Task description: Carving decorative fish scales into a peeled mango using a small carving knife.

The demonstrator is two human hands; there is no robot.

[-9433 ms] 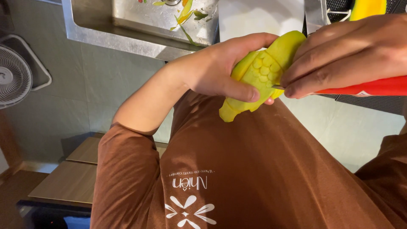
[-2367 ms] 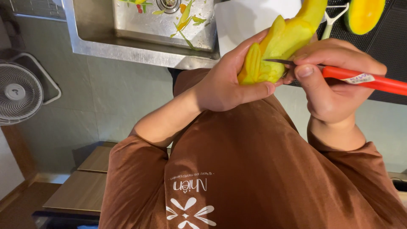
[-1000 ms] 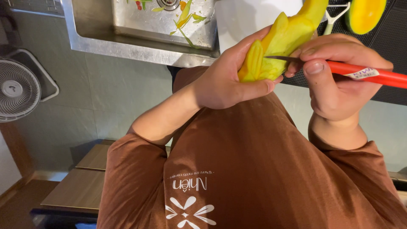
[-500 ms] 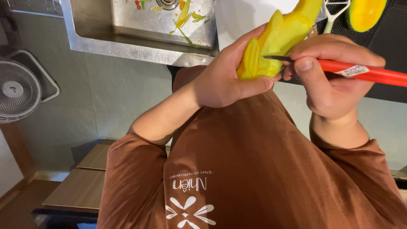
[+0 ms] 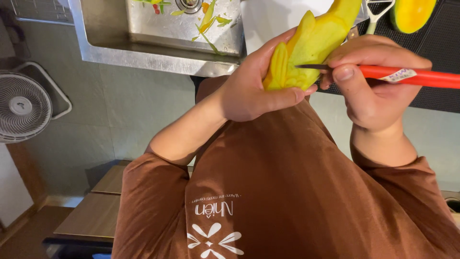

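Note:
My left hand (image 5: 254,91) grips a yellow carved piece of fruit or vegetable (image 5: 311,45) with petal-like cuts, holding it up in front of my chest. My right hand (image 5: 378,91) holds a thin carving knife with a red handle (image 5: 412,76). The dark blade's tip (image 5: 309,66) touches the side of the yellow piece, and my right thumb rests near the blade. My brown shirt fills the lower half of the view.
A steel sink (image 5: 143,50) with green and yellow scraps lies at the top left. Beside it is a white board (image 5: 268,19). A peeler (image 5: 376,12) and a cut orange-fleshed half (image 5: 414,12) lie on a black mat (image 5: 441,43). A fan (image 5: 21,108) stands at the left.
The yellow piece was turned and raised since the oldest frame. Over the last second the blade has stayed at its side, with the knife hand shifting only slightly.

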